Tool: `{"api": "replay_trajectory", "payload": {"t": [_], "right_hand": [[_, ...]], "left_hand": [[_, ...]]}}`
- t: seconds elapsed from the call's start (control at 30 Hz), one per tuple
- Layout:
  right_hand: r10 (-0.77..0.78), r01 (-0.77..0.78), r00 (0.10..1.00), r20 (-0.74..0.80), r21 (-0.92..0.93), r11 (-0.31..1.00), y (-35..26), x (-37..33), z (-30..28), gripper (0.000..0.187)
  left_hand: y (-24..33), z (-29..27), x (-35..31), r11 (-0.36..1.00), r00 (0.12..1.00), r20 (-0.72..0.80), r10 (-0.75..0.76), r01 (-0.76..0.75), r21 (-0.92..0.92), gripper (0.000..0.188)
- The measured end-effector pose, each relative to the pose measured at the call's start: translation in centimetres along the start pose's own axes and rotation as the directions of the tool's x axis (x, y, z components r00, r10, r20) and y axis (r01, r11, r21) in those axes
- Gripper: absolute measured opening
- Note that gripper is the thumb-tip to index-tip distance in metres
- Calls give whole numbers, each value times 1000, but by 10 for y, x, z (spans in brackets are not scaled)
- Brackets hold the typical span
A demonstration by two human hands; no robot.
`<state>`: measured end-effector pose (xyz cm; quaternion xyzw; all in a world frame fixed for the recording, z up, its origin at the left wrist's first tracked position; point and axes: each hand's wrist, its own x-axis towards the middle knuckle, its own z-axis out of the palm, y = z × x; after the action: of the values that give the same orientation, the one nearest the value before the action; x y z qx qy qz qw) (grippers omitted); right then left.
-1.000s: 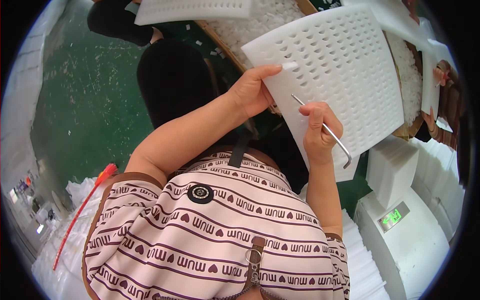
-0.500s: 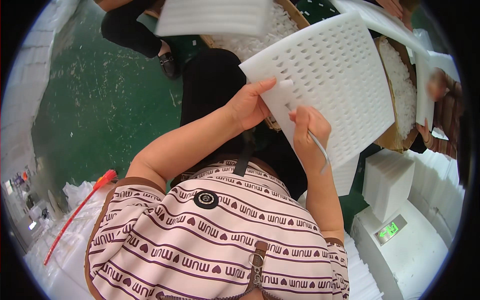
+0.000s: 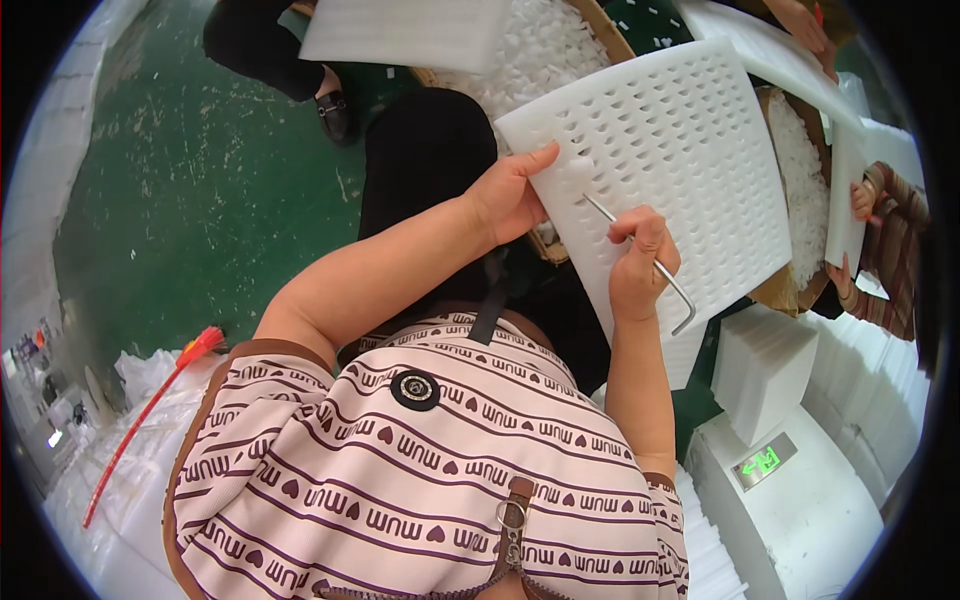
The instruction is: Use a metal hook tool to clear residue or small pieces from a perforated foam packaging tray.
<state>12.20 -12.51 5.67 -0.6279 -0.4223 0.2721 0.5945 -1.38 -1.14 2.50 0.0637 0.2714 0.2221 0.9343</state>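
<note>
My left hand (image 3: 508, 195) grips the left edge of a white foam sheet (image 3: 725, 205), thumb on top and the fingers mostly hidden beneath. Rows of small cut-outs cover most of the sheet, which slants over my lap. In my closed right hand (image 3: 642, 268) is a silver L-shaped hex key (image 3: 674, 280), its bent end toward me. The straight tip points at the sheet near its left edge, close to the cut-outs; whether it touches the foam I cannot tell. A small white foam piece (image 3: 577, 172) stands out beside my left thumb.
Cardboard boxes (image 3: 604, 28) of white foam scraps stand beyond and right of the sheet. Other people's hands (image 3: 862, 200) hold foam sheets at right. Another foam sheet (image 3: 400, 32) is at the top. A white foam block (image 3: 762, 370) stands at lower right; a red-handled brush (image 3: 150, 420) lies left.
My right hand has shifted slightly right and toward me, drawing the hex key back so more of its shaft shows. The sheet has moved a little right. A co-worker's hands at right have moved.
</note>
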Motion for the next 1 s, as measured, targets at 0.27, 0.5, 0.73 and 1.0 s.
{"api": "replay_trajectory", "payload": {"t": [0.27, 0.5, 0.73, 1.0], "right_hand": [[-186, 272, 961, 202, -608, 745, 4, 16, 27, 32], [0, 40, 993, 122, -324, 945, -8, 10, 4, 27], [-186, 211, 977, 106, -323, 923, 0, 16, 21, 29], [-19, 88, 990, 143, -493, 866, 0, 26, 23, 29]], "left_hand": [[-8, -7, 0, 998, 994, 98, -39, 33, 61, 41], [-10, -3, 2, 1000, 999, 32, 14, -14, 22, 41], [-12, -4, 6, 998, 996, 92, 16, -22, 66, 41], [-13, -6, 4, 996, 995, 98, 31, -39, 86, 41]]}}
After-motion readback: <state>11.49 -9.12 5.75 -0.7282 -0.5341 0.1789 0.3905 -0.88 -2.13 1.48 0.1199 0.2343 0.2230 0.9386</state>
